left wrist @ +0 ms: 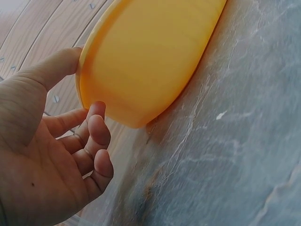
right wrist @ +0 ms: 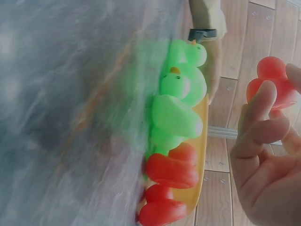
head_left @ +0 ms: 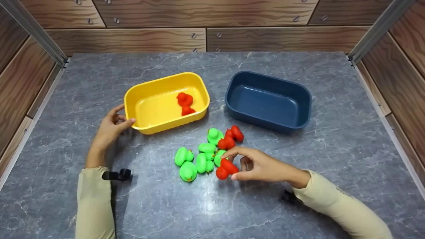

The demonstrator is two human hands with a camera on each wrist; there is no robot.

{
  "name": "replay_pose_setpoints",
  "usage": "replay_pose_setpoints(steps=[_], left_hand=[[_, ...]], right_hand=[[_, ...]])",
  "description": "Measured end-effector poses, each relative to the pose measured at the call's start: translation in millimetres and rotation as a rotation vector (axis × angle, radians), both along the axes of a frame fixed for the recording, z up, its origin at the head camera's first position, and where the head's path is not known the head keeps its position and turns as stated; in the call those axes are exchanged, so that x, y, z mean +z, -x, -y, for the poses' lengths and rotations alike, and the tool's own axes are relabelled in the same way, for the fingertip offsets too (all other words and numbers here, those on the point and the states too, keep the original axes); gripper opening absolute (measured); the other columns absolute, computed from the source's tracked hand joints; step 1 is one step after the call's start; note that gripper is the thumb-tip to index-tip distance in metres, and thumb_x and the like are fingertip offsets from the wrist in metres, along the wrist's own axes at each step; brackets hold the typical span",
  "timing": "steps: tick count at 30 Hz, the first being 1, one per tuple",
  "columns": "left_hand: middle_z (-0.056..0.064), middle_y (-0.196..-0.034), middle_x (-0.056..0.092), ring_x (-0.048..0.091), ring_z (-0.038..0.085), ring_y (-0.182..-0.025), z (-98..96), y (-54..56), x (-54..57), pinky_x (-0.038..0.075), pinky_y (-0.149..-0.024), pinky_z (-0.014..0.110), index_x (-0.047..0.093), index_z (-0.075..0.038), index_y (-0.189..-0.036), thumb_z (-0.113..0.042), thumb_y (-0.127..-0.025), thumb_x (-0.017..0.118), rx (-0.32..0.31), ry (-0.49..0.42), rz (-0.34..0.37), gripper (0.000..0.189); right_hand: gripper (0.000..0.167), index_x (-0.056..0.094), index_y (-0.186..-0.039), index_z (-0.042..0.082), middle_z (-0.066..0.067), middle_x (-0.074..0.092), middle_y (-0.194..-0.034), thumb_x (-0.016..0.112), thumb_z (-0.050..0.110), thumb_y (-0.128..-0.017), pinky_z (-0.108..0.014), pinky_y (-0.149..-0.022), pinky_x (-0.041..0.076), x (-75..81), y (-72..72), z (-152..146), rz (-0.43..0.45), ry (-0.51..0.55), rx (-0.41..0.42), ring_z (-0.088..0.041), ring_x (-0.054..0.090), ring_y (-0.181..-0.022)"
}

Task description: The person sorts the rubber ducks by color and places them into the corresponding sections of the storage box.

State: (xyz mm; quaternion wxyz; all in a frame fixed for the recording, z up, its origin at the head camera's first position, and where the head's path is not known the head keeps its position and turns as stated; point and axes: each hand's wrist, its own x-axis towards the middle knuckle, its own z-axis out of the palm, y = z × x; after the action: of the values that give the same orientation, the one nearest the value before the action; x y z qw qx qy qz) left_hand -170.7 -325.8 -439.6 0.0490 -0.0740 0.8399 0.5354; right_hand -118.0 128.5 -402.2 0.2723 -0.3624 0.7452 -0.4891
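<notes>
My left hand point(head_left: 110, 129) holds the left end of a yellow tub point(head_left: 166, 126), thumb at the rim and fingers along the outside. The left wrist view shows thumb and index finger pinching that rim. Inside the tub lie two red rubber ducks point(head_left: 185, 100). Between thumb and fingers, my right hand point(head_left: 264, 165) pinches another red rubber duck point(head_left: 227, 168), also seen as a red duck point(right wrist: 272, 84) in the right wrist view. Beside it, several green rubber ducks point(head_left: 188, 171) lie clustered on the table, some tipped over. Two loose red ducks point(head_left: 236, 133) lie just behind the right hand.
A dark blue tub point(head_left: 265, 106) stands at the back right, with nothing seen inside it. Grey marble-patterned tabletop point(head_left: 159, 205) lies under everything. Wood-patterned panels point(head_left: 126, 41) border the table at the back and sides.
</notes>
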Motion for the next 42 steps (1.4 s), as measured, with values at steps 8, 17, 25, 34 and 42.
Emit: replay_pose_setpoints(steps=[8, 17, 25, 34, 42], left_hand=[[-0.009, -0.095, 0.053, 0.051, 0.002, -0.080, -0.8, -0.6, 1.4, 0.043, -0.071, 0.019, 0.025, -0.010, -0.153, -0.029, -0.092, 0.066, 0.000, 0.001, 0.009, 0.076], [-0.010, -0.094, 0.053, 0.052, 0.001, -0.080, 0.0, 0.5, 1.0, 0.043, -0.070, 0.017, 0.024, -0.007, -0.152, -0.027, -0.092, 0.066, -0.005, 0.001, 0.005, 0.076], [-0.013, -0.091, 0.054, 0.052, 0.000, -0.079, -1.2, -1.7, 2.6, 0.043, -0.070, 0.017, 0.026, -0.007, -0.152, -0.026, -0.091, 0.067, -0.003, -0.008, -0.018, 0.075], [-0.012, -0.092, 0.054, 0.052, 0.000, -0.077, -2.3, -2.5, 2.0, 0.044, -0.068, 0.017, 0.026, -0.006, -0.152, -0.028, -0.091, 0.067, -0.003, 0.009, -0.016, 0.077], [-0.013, -0.092, 0.054, 0.052, 0.000, -0.079, -0.2, -1.0, 0.3, 0.044, -0.069, 0.016, 0.025, -0.007, -0.152, -0.026, -0.091, 0.067, -0.006, -0.007, -0.014, 0.076]], right_hand=[[0.046, 0.054, -0.129, 0.008, -0.013, 0.052, -0.112, 0.071, 0.012, -0.087, -0.017, -0.053, 0.040, 4.7, 4.2, 10, 0.057, 0.092, -0.065, -0.005, 0.044, -0.055], [0.051, 0.050, -0.129, -0.004, -0.010, 0.055, -0.111, 0.073, 0.009, -0.085, -0.020, -0.054, 0.048, 12.4, 15.5, 23, 0.101, 0.250, -0.185, -0.008, 0.053, -0.062], [0.060, 0.045, -0.130, -0.005, -0.007, 0.057, -0.113, 0.075, 0.017, -0.084, -0.021, -0.052, 0.049, 25.5, 27.9, 41, 0.140, 0.366, -0.249, -0.012, 0.056, -0.058], [0.061, 0.049, -0.132, 0.006, -0.010, 0.057, -0.113, 0.078, 0.028, -0.082, -0.019, -0.049, 0.043, 29.9, 44.8, 59, 0.226, 0.433, -0.318, -0.012, 0.057, -0.056], [0.069, 0.051, -0.130, 0.012, -0.009, 0.058, -0.108, 0.081, 0.041, -0.075, -0.020, -0.049, 0.044, 30.4, 58.9, 73, 0.227, 0.484, -0.349, -0.015, 0.052, -0.052]])
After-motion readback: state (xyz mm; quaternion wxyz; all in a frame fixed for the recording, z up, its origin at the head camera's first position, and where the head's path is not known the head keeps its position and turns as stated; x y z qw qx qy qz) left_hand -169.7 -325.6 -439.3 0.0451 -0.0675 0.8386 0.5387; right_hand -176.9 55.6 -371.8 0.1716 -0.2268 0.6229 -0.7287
